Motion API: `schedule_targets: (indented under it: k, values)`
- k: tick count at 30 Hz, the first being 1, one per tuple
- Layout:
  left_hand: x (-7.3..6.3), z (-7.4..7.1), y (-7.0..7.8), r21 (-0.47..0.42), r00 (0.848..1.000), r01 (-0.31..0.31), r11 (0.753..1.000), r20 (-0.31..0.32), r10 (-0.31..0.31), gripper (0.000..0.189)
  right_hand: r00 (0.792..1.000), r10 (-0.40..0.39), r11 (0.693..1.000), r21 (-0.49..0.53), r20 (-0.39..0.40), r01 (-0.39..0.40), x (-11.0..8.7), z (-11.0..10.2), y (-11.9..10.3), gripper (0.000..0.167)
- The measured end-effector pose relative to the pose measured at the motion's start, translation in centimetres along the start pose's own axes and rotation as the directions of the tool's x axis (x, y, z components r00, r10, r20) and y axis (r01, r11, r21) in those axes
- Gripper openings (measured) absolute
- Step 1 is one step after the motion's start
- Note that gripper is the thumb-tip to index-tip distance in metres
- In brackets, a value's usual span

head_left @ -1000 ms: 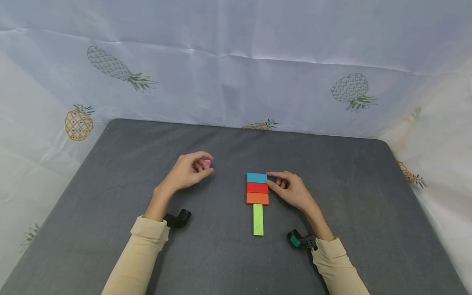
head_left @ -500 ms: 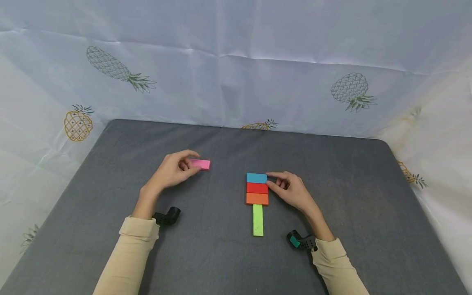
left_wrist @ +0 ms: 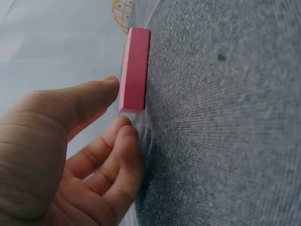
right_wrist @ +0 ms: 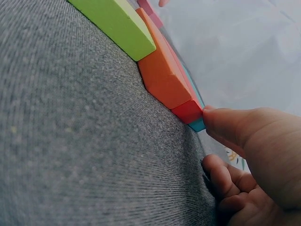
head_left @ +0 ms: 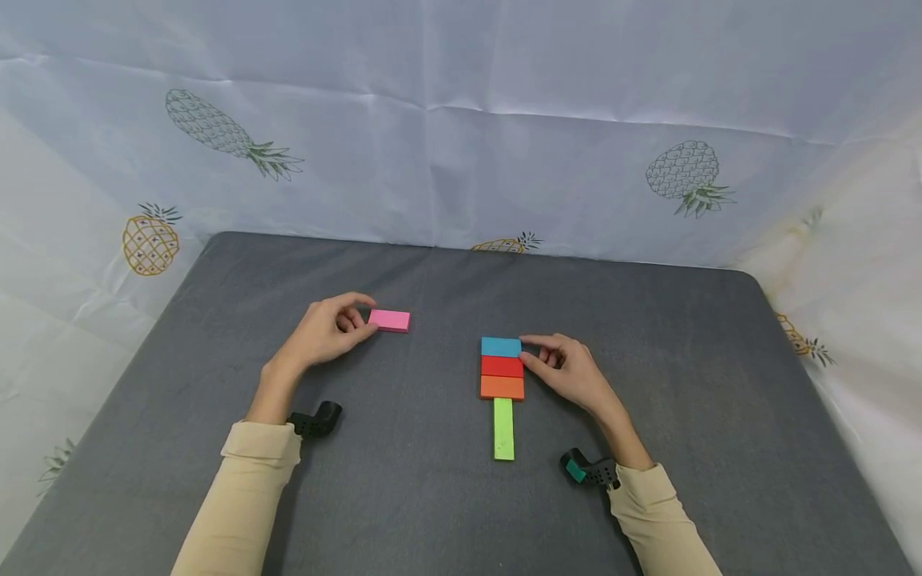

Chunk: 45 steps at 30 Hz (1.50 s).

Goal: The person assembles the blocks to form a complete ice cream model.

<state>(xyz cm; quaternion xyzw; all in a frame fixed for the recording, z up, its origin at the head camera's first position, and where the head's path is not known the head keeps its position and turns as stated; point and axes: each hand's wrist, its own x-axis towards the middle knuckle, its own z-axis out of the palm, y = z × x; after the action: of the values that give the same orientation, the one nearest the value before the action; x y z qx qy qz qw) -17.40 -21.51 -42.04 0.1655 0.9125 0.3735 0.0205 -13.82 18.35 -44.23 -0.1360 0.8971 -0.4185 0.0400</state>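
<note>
In the head view, a pink wooden block (head_left: 389,321) lies flat on the grey cloth. My left hand (head_left: 324,330) is at its left end, thumb and forefinger tips spread right at the two corners. The left wrist view shows the thumb tip beside the pink block, other fingers loosely bent below. A blue block (head_left: 501,346), a red block (head_left: 502,366) and an orange block (head_left: 502,388) lie side by side, with a lime green block (head_left: 503,430) lengthwise below them. My right hand (head_left: 565,368) touches the blue block's right end with thumb and forefinger tips.
Grey cloth (head_left: 403,496) covers the table. Behind and beside it hangs a pale curtain (head_left: 461,176) with pineapple prints. Black wrist mounts (head_left: 317,419) sit under both wrists.
My left hand has drawn back leftward along the pink block, uncovering nearly all of it; the block stays in place. My right hand and the other blocks have not moved.
</note>
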Motion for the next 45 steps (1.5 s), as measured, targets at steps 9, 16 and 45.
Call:
schedule_targets:
  k: [9, 16, 45]
  values:
    - [0.4, -0.2, 0.1, 0.039, 0.998, 0.001, 0.999, 0.067, -0.004, 0.039, 1.0, 0.007, 1.0, 0.001, 0.001, -0.007, 0.0, 0.0, 0.1, 0.03]
    - [0.8, -0.1, 0.2, 0.053, 0.994, 0.023, 0.998, 0.103, -0.028, 0.038, 1.0, -0.007, 1.0, -0.008, -0.011, 0.007, 0.1, 0.1, 0.1, 0.029]
    - [1.9, 2.0, 2.3, 0.001, 0.999, 0.019, 1.0, 0.042, -0.019, 0.026, 1.0, -0.011, 1.0, 0.008, 0.0, 0.011, 0.0, 0.2, 0.1, 0.031]
